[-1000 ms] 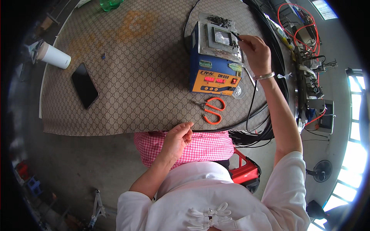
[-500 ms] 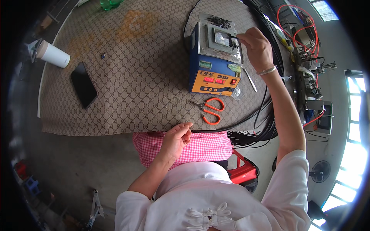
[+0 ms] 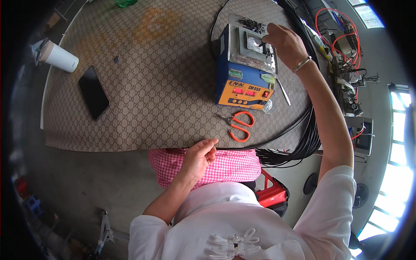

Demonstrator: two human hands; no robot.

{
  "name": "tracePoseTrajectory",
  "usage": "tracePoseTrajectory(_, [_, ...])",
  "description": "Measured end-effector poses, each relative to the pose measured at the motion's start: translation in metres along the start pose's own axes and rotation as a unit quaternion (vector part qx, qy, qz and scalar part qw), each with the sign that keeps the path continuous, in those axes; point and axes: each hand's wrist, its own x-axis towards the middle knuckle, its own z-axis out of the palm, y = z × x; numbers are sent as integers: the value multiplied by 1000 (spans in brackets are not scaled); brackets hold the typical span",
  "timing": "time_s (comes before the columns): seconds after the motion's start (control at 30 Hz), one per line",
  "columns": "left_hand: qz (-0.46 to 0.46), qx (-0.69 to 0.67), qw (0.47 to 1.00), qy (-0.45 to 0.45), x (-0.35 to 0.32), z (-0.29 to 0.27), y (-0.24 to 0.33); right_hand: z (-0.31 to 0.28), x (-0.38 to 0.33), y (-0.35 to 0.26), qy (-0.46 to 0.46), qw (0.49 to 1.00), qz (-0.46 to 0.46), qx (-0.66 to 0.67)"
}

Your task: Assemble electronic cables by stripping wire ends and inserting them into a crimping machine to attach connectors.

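Note:
A blue solder pot (image 3: 223, 71) with an orange front panel and lit red digits stands on the table. Its square silvery bath (image 3: 254, 42) sits in a grey metal surround on top. Over the bath's right side, my right hand (image 3: 286, 43) is closed, pinching a short thin black piece (image 3: 261, 44) that points down toward the bath; its exact kind cannot be made out. My left hand (image 3: 200, 157) rests at the table's front edge, fingers curled and thumb pressed against them; whatever it holds, if anything, is hidden. Orange-handled snips (image 3: 240, 126) lie between that hand and the pot.
Black bits (image 3: 251, 24) are heaped on the pot's rear edge. Right of it lie a thin metal tool (image 3: 284, 92) and bundled black cables (image 3: 305, 138). A phone (image 3: 93, 92), a white cup (image 3: 60, 57) and a small blue piece (image 3: 117, 59) are on the left.
My right hand has shifted slightly up relative to the pot, and the black piece now shows less beyond the fingers. The whole view has shifted a little. My left hand stays put.

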Motion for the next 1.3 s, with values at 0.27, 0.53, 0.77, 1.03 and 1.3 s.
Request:
tracePoseTrajectory(0.27, [-2, -4, 1000, -4, 1, -2, 0, 4, 10, -2, -31, 999, 11, 12])
tracePoseTrajectory(0.53, [0, -5, 1000, -5, 0, -1, 2, -3, 2, 2, 27, 999, -18, 24])
tracePoseTrajectory(0.77, [0, 4, 1000, -11, -3, 2, 1, -10, -31, -7, 180, 973, -3, 147])
tracePoseTrajectory(1.03, [20, 36, 998, -37, -14, 23, 7, -23, -86, -73, 91, 659, 301, 683])
tracePoseTrajectory(1.3, [67, 55, 994, -70, -23, 43, 15, -40, -121, -107, 49, 341, 247, 906])
